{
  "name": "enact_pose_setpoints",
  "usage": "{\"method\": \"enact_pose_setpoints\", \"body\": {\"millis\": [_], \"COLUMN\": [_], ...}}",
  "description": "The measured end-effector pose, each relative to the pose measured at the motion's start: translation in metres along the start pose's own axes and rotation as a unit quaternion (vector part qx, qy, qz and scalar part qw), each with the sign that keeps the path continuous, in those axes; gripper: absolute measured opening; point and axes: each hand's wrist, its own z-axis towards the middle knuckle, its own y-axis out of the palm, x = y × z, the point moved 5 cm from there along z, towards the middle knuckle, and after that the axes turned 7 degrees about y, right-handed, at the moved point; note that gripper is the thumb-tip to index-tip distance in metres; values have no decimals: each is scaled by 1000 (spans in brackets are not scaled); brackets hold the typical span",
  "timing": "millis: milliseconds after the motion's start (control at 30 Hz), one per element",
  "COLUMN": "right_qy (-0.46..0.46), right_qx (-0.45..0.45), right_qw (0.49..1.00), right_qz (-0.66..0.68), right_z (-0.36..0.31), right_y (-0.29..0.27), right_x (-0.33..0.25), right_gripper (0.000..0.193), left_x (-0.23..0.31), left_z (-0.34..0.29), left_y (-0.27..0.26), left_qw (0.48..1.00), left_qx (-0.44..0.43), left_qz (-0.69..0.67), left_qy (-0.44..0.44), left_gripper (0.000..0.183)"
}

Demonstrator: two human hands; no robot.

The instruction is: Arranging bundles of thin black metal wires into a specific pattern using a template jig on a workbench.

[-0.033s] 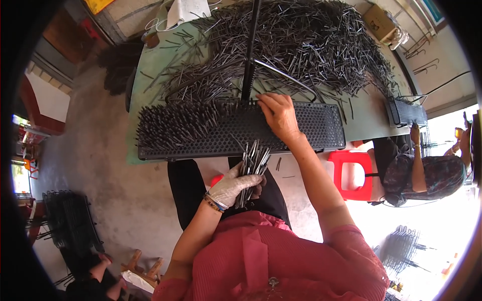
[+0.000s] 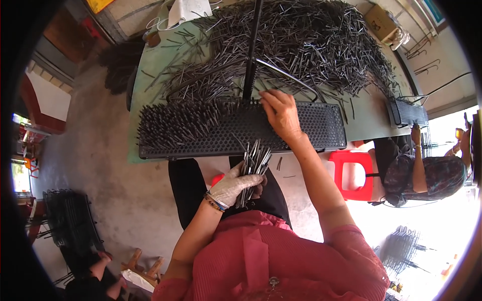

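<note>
My left hand [image 2: 232,186], in a pale glove, is closed round a bundle of thin dark strips [image 2: 255,163], held upright over my lap. In front of me lies a long black perforated tray [image 2: 314,120] along the table's near edge. Many dark strips [image 2: 173,125] stand upright in the holes of its left part; the right part shows bare holes. My bare right hand [image 2: 282,116] is over the middle of the tray, fingers bent together at its far edge, beside a black upright post [image 2: 251,70]. Whatever its fingertips hold is too small to make out.
Loose dark strips [image 2: 306,45] lie heaped across the green table [image 2: 150,65]. A thin metal rod frame [image 2: 288,75] spreads from the post behind the tray. To the right are a red stool [image 2: 339,173] and another person [image 2: 422,175] at a similar tray [image 2: 409,113].
</note>
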Motion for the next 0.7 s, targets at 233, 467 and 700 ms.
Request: {"method": "enact_pose_setpoints", "body": {"millis": [233,467,700], "right_qy": [66,81,173], "right_qx": [-193,-359,-227], "right_qw": [969,929,935], "right_qz": [136,32,212], "right_z": [-18,-22,-13], "right_y": [1,26,19], "right_x": [-48,-71,-53], "right_gripper": [31,27,37], "left_x": [1,5,8], "left_z": [-2,-5,-10], "left_y": [-3,-4,-4], "left_qw": [999,995,992], "left_qx": [-23,-15,21], "left_qz": [9,84,117], "left_qy": [27,42,48], "left_gripper": [29,41,40]}}
